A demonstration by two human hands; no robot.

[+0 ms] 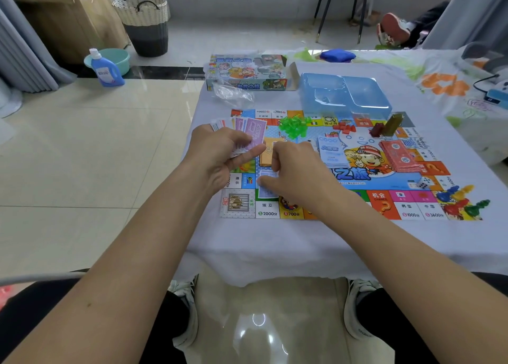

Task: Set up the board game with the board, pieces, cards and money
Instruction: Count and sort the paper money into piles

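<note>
- Two hands work over the board (354,182), which lies flat on a table (275,242) under a pale cloth.
- The left hand (220,154) grips a fan of money (247,130), purple 5000 notes uppermost, above the board's left edge.
- The right hand (297,171) has its fingers curled and pinches a blue note (268,185) lying on the board's near-left part; an orange stack (268,152) lies just beyond it.
- Green houses (295,126) sit heaped on the far side of the board, with red houses (345,127) to their right.
- A blue card deck (331,150) and a red card deck (398,154) lie on the centre picture, well apart.
- Dice (423,182) rest near the right edge; coloured pawns (461,201) cluster on the near-right corner.
- Beyond the board stand a clear blue tray (346,94), the game box (247,72) and a crumpled bag (233,94).
- On the floor to the left are a blue bottle (105,68), a green basin (115,58) and a woven basket (145,20).
</note>
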